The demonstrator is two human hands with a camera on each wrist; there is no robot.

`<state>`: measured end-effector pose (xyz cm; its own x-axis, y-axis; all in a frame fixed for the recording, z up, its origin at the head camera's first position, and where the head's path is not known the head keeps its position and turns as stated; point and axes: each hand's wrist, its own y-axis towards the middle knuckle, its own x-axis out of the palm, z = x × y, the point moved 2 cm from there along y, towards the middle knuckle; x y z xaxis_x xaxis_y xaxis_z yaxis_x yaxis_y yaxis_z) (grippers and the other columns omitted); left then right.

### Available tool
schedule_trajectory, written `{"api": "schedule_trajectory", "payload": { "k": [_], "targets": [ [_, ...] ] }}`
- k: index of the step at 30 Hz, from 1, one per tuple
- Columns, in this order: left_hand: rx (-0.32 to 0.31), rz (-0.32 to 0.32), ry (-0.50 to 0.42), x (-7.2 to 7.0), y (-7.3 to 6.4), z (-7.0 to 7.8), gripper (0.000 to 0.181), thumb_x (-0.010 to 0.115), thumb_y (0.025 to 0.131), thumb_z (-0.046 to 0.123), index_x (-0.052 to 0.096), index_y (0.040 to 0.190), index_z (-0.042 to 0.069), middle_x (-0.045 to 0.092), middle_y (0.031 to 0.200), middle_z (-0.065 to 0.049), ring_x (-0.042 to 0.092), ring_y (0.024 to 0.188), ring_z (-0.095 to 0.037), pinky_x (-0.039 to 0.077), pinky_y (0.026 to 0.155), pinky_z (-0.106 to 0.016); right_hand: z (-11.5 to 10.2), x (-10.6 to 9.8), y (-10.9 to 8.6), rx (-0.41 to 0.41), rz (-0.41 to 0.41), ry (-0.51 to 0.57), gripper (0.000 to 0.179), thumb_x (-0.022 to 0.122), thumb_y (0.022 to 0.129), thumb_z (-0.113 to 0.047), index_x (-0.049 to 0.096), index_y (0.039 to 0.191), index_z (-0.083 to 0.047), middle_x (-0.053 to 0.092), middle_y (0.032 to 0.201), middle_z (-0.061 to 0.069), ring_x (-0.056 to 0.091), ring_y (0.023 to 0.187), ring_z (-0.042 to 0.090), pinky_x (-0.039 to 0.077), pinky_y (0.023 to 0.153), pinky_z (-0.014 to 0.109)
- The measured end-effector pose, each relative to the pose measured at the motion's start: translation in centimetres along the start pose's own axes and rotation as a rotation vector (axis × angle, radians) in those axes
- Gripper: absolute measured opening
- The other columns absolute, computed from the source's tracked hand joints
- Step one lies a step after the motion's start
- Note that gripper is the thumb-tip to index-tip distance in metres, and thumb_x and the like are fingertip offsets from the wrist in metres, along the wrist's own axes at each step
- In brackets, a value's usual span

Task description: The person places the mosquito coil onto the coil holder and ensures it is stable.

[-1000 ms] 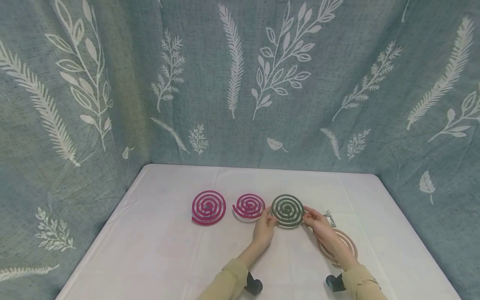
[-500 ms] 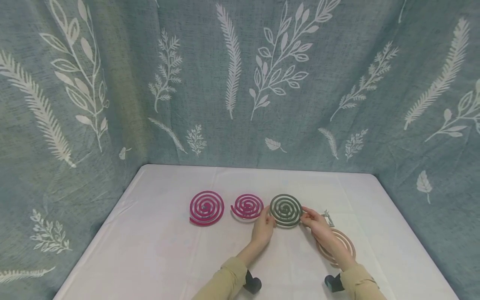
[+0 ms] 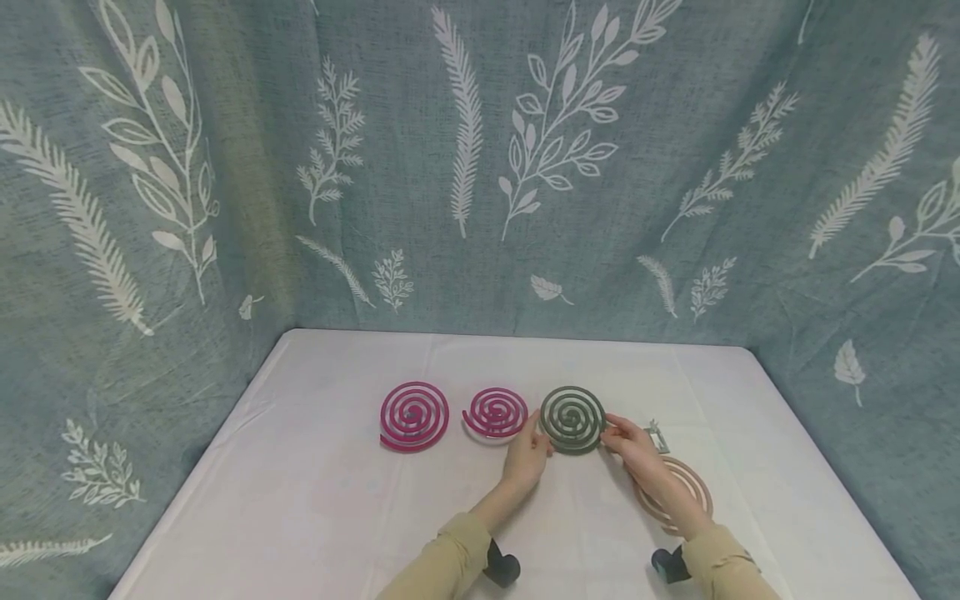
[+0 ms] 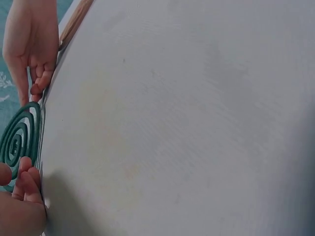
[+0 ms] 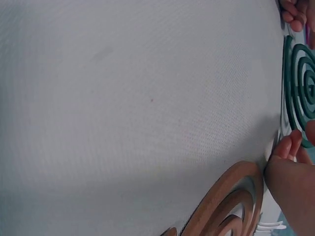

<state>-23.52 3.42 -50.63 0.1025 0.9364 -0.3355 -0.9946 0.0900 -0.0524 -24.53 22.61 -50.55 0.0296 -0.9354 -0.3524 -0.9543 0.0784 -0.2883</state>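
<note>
A dark green mosquito coil (image 3: 572, 419) is between my two hands at the middle of the table. My left hand (image 3: 527, 457) pinches its left edge with thumb and fingers, and my right hand (image 3: 636, 454) pinches the right edge. In the left wrist view the green coil (image 4: 36, 127) stands out flat-sided, with left fingertips at its near rim. Just left of my left hand is a smaller pink coil (image 3: 496, 412), raised over its shadow. Under my right forearm lies a brown coil (image 3: 707, 492), partly hidden; the right wrist view shows this brown coil (image 5: 250, 170) close up.
A larger pink coil (image 3: 414, 415) sits farther left. Beyond my right hand lies a small metal coil stand (image 3: 659, 439). White cloth covers the table (image 3: 315, 500), and a patterned blue-green curtain (image 3: 420, 275) closes off its back and sides.
The head view has shifted slightly. Both hands keep their grip on the green coil, which has risen a very little in the picture over the last half second.
</note>
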Motion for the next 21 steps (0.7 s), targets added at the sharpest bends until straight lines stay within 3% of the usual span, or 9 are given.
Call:
{"api": "schedule_trajectory", "payload": {
  "k": [10, 16, 21],
  "targets": [
    [-0.016, -0.017, -0.061, -0.1, -0.5, 0.2, 0.049, 0.048, 0.096, 0.011, 0.036, 0.143, 0.001, 0.06, 0.08, -0.005, 0.056, 0.071, -0.009, 0.046, 0.064, -0.021, -0.4, -0.3, -0.3, 0.013, 0.005, 0.012, 0.054, 0.055, 0.091, -0.011, 0.038, 0.14, 0.005, 0.057, 0.101, 0.007, 0.055, 0.083, 0.01, 0.044, 0.073, 0.023],
    [0.065, -0.039, -0.065, -0.5, -0.7, 1.2, 0.047, 0.048, 0.096, 0.01, 0.038, 0.14, 0.0, 0.06, 0.086, -0.008, 0.061, 0.076, -0.021, 0.046, 0.061, -0.02, -0.7, -0.4, -0.5, 0.011, -0.022, -0.035, 0.055, 0.054, 0.091, -0.011, 0.036, 0.14, 0.007, 0.059, 0.107, 0.015, 0.058, 0.09, 0.016, 0.049, 0.08, 0.027],
    [0.156, -0.08, -0.01, -0.9, -0.6, 2.0, 0.045, 0.048, 0.096, 0.013, 0.041, 0.139, 0.001, 0.064, 0.09, -0.009, 0.062, 0.078, -0.022, 0.047, 0.062, -0.019, -1.3, -0.7, -1.2, 0.004, -0.061, -0.146, 0.057, 0.052, 0.093, -0.017, 0.033, 0.14, 0.009, 0.055, 0.121, 0.028, 0.059, 0.104, 0.033, 0.048, 0.094, 0.045]
  ]
}}
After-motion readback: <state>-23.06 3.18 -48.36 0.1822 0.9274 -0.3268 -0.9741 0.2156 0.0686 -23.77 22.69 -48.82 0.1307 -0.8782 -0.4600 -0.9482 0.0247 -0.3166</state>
